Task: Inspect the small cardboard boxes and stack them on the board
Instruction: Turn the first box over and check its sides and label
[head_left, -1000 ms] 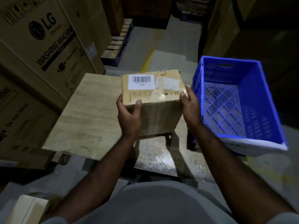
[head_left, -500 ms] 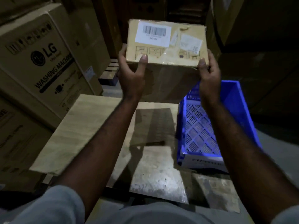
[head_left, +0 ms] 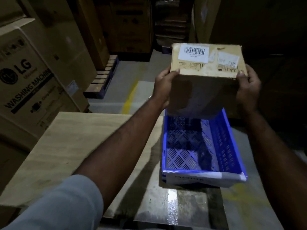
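Box: small cardboard box [head_left: 206, 67], held in the air over the far end of the blue crate [head_left: 232, 146], clear of crate and board; barcode label and a second white label on the top face.
Left hand [head_left: 163, 87]: gripping the box's left side, thumb tip on the top face's near-left corner, other fingers hidden behind the box.
Right hand [head_left: 247, 90]: gripping the right side, thumb on the near-right corner, fingers curled round the side.
Board [head_left: 74, 143]: pale wood, flat, right edge just beside the crate's left wall.
Crate base: on a shiny metal surface [head_left: 166, 205].
Background: LG washing-machine carton [head_left: 29, 83] beyond the board's left edge; pallet [head_left: 103, 78] farther back.
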The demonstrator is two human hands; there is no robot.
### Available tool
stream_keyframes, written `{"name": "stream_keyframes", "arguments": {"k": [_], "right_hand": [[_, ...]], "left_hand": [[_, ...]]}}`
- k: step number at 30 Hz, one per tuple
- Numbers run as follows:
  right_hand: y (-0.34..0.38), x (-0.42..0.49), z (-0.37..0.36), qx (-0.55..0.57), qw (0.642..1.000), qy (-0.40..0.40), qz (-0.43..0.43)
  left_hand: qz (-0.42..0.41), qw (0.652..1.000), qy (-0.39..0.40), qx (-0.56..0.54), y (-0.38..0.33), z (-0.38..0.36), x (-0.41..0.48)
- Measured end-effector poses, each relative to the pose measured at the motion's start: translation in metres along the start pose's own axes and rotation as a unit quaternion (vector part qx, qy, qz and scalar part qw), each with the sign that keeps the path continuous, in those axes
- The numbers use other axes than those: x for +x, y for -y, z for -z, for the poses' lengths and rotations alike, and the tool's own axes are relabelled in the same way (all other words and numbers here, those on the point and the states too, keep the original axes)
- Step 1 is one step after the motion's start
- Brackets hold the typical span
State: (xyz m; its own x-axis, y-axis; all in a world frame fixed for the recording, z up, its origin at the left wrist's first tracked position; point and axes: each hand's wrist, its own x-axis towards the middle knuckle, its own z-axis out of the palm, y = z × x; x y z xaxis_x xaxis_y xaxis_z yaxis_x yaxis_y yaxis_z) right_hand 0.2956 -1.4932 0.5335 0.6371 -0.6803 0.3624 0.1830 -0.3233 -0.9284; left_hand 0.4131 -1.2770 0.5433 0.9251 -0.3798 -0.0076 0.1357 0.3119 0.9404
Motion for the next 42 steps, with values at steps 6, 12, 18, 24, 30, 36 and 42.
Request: {"name": "stream_keyframes", "arguments": {"k": [6, 12, 18, 24, 30, 36, 42], "right_hand": [[-0.022, 0.013, 0.022, -0.008, 0.999, -0.045, -0.02], [-0.03, 0.025, 0.03, -0.012, 0.998, -0.052, -0.037], [-0.066, 0.026, 0.023, -0.013, 0.997, -0.003, -0.072], [-0.105, 0.025, 0.01, -0.012, 0.992, 0.053, -0.111], [-0.113, 0.019, 0.001, -0.056, 0.984, 0.109, -0.128], [-0.119, 0.017, -0.001, -0.087, 0.978, 0.157, -0.105], [-0.131, 0.022, -0.001, -0.142, 0.966, 0.194, -0.094]], "left_hand": [[0.012, 0.999, 0.051, -0.001, 0.011, -0.022, 0.019], [0.026, 0.999, 0.04, 0.009, 0.027, -0.033, 0.03], [0.067, 0.998, 0.012, -0.006, 0.057, -0.019, 0.03], [0.108, 0.994, 0.012, 0.025, 0.074, 0.002, 0.038], [0.12, 0.991, 0.014, 0.06, 0.096, 0.021, 0.044], [0.125, 0.988, 0.007, 0.085, 0.122, 0.033, 0.052], [0.019, 0.929, -0.031, 0.368, 0.124, 0.029, 0.052]]}}
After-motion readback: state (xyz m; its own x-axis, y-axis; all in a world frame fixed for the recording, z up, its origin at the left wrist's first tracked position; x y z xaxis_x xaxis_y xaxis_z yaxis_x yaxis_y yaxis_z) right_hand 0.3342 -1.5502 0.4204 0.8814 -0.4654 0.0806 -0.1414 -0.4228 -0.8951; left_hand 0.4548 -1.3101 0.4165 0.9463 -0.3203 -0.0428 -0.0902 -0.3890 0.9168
